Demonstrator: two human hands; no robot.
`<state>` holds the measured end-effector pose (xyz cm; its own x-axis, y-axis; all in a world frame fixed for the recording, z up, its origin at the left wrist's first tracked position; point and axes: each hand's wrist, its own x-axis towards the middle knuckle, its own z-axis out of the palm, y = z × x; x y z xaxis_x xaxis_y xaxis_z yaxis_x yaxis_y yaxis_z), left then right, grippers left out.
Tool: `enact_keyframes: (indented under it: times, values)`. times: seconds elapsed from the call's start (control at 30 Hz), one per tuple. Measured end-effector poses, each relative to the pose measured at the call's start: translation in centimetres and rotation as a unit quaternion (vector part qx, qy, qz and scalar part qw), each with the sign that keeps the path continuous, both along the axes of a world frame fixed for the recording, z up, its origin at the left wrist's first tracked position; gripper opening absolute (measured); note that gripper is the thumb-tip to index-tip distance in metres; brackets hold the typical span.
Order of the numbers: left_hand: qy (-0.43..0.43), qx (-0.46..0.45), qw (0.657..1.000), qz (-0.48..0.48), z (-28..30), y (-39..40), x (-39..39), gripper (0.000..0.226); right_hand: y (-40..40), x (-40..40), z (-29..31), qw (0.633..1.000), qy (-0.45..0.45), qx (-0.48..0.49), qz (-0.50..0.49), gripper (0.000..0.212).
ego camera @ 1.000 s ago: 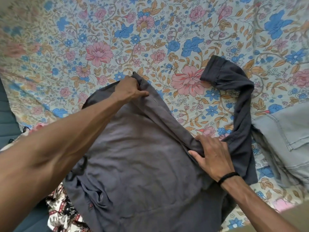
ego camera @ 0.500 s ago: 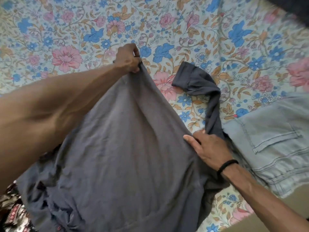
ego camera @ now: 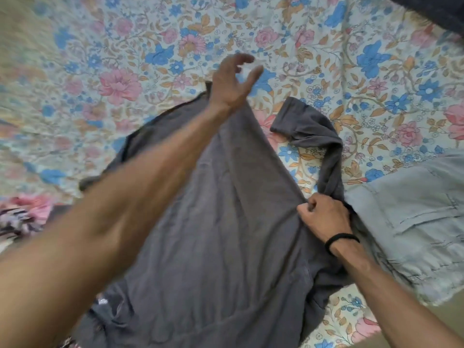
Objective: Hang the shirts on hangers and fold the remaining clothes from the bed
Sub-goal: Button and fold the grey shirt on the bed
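Grey shirt (ego camera: pixel 226 222) spread mid-bed on floral sheet (ego camera: pixel 351 59); sleeve (ego camera: pixel 324 144) trails right. Pale jeans (ego camera: pixel 414 222) touch its right edge; patterned cloth (ego camera: pixel 20 217) near left. Left hand (ego camera: pixel 233 81) blurred, fingers apparently spread, holding nothing. Right hand (ego camera: pixel 324 214) pinches the shoulder seam.

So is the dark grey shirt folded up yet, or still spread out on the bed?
Spread, not folded: the dark grey shirt lies open across the floral bedsheet, its sleeve flung out sideways. The right hand pinches its edge.

One grey shirt (ego camera: pixel 226 234), one pale denim garment (ego camera: pixel 414 222), two hands.
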<state>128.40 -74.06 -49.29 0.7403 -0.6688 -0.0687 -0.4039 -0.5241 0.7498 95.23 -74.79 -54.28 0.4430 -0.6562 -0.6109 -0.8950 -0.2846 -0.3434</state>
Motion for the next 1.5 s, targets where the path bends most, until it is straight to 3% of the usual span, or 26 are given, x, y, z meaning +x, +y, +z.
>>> enact_keyframes:
  times: [0.07,0.13,0.2,0.3,0.37,0.43,0.53,0.6,0.67,0.73,0.8,0.87,0.9,0.93,0.97,1.03,1.1,1.17,1.23,1.3,1.37,1.5]
  values:
    - [-0.059,-0.060,0.995,0.058,0.3,5.2,-3.3,0.026,0.4,0.3,0.5,1.000,0.009,-0.009,-0.018,0.029]
    - [-0.069,-0.056,0.989,0.118,0.2,13.7,-7.0,0.012,1.3,0.4,0.8,0.999,0.014,-0.047,-0.013,0.028]
    - [-0.064,-0.008,0.977,0.205,-0.6,23.6,-9.4,0.009,3.2,-0.1,0.6,0.990,0.021,-0.141,0.002,0.033]
    - [-0.053,0.102,0.933,0.340,-1.8,38.6,-9.8,0.027,9.8,0.8,1.2,0.969,-0.097,-0.222,0.038,0.040]
    - [-0.064,0.242,0.897,0.365,-2.2,47.4,-8.9,0.063,17.6,2.5,2.1,0.961,-0.212,-0.151,0.094,0.029]
    - [-0.078,0.350,0.869,0.341,-2.1,54.8,-7.6,0.086,26.6,4.3,2.8,0.949,-0.273,-0.010,0.154,0.019]
    - [-0.091,0.458,0.855,0.226,-0.8,61.1,-5.1,0.090,38.5,5.7,2.9,0.908,-0.264,0.138,0.294,0.022]
    - [-0.076,0.453,0.865,0.202,0.6,63.2,-3.1,0.088,44.8,6.6,2.6,0.892,-0.234,0.194,0.335,0.037]
    - [-0.054,0.425,0.874,0.229,2.5,65.5,-2.4,0.079,49.4,7.8,2.8,0.912,-0.198,0.182,0.310,0.044]
    - [-0.057,0.430,0.863,0.261,4.3,67.9,-3.6,0.068,52.0,9.5,3.1,0.954,-0.167,0.125,0.216,0.039]
    - [0.007,0.478,0.825,0.302,6.0,70.0,-5.4,0.064,53.0,11.2,3.1,0.985,-0.128,0.056,0.100,0.037]
    - [0.116,0.548,0.768,0.309,7.2,69.9,-6.5,0.079,53.5,12.7,3.1,0.995,-0.091,0.020,0.029,0.042]
    - [0.136,0.567,0.759,0.290,7.8,68.7,-6.9,0.090,53.9,13.1,3.1,0.997,-0.067,0.012,0.020,0.046]
    - [0.106,0.552,0.785,0.262,8.0,66.7,-6.5,0.097,54.2,13.5,3.1,0.999,-0.039,0.007,0.027,0.051]
    - [0.053,0.501,0.833,0.228,8.0,64.3,-5.9,0.094,54.6,13.5,3.1,0.999,-0.009,0.007,0.039,0.058]
    - [-0.008,0.298,0.932,0.204,7.3,59.0,-4.0,0.069,55.2,13.2,2.6,0.998,0.032,0.010,0.050,0.069]
    - [0.034,0.158,0.969,0.188,5.4,54.0,-1.1,0.049,55.7,12.8,2.2,0.999,0.031,0.014,0.030,0.064]
    - [0.066,0.145,0.977,0.144,3.5,50.7,2.0,0.059,56.1,12.7,2.4,1.000,0.015,0.025,-0.004,0.050]
    - [0.050,0.198,0.975,0.081,1.7,48.4,4.0,0.067,56.5,12.9,2.6,0.999,-0.010,0.034,-0.037,0.041]
    - [0.041,0.239,0.970,0.032,1.1,47.8,5.7,0.039,56.8,13.0,3.0,0.996,-0.040,0.053,-0.064,0.037]
    - [0.058,0.243,0.967,0.047,0.8,48.5,8.9,0.015,57.2,13.0,3.6,0.994,-0.062,0.075,-0.054,0.033]
    - [0.122,0.249,0.949,0.150,0.1,52.6,16.0,0.018,58.2,12.1,4.4,0.995,-0.063,0.079,0.025,0.034]
